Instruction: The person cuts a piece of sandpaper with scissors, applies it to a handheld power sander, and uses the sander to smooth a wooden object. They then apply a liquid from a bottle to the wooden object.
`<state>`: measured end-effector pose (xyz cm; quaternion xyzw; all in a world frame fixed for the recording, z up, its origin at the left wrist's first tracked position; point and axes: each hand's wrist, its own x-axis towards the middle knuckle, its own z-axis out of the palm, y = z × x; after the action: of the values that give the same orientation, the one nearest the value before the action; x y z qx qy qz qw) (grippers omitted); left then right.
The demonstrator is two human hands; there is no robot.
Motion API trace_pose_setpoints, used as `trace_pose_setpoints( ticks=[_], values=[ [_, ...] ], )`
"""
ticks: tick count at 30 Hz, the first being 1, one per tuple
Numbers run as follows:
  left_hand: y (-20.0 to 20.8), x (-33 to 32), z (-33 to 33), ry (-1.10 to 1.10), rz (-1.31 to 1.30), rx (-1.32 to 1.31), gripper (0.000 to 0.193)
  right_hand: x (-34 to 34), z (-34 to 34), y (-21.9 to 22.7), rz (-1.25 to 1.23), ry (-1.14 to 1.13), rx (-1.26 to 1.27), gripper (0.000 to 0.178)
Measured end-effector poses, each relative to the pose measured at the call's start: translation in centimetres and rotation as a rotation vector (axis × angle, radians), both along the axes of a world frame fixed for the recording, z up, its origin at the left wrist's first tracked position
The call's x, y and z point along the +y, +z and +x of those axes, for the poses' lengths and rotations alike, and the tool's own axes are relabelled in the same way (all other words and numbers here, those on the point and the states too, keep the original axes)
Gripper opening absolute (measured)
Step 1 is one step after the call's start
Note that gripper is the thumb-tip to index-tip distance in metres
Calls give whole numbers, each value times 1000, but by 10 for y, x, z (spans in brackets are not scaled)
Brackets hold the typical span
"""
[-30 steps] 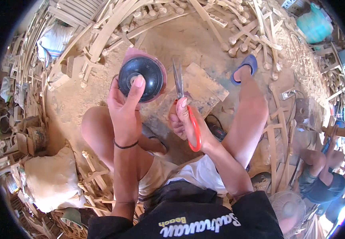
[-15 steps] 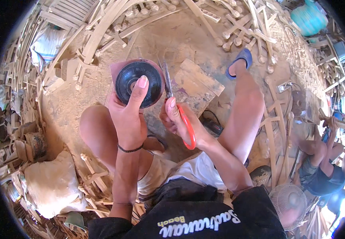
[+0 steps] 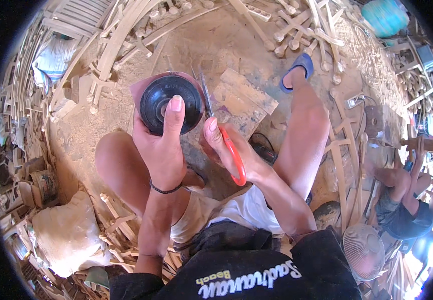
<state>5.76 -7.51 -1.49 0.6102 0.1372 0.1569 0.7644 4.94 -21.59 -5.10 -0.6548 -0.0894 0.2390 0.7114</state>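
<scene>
My left hand grips a black round backing pad, its thumb pressed on the middle of the disc. Behind the pad lies a brownish-pink sheet of sandpaper, whose corner sticks out at the upper left; my left fingers are mostly hidden beneath. In my right hand is a pair of scissors with red handles. The blades point away from me along the pad's right edge, slightly parted, with the sheet's edge at them. Whether they are cutting through it at this instant, I cannot tell.
On the dusty floor lies a flat wooden board, with a dark power tool near my right leg. Carved wooden pieces ring the space. At right are a fan and another person; a pale sack sits at left.
Both hands, with the pad, sandpaper and scissors, appear slightly further left, as does most of the scene. The scissors stay at the pad's right edge. The person at right has shifted a little.
</scene>
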Motion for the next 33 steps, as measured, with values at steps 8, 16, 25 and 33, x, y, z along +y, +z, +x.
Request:
trace_pose_setpoints(
  ticks=[8,16,25,33],
  values=[
    [-7,-4,-1,25,107,-43,40,-10,-2,-5,34,18,103,68],
    [-3,-10,0,44,139,-17,39,-10,-1,-3,-64,-12,100,83],
    [-1,-3,1,31,-45,-27,38,-5,-5,-4,130,8,83,72],
    [0,-2,-5,38,62,-53,39,-13,-4,6,-5,75,8,78]
  ],
)
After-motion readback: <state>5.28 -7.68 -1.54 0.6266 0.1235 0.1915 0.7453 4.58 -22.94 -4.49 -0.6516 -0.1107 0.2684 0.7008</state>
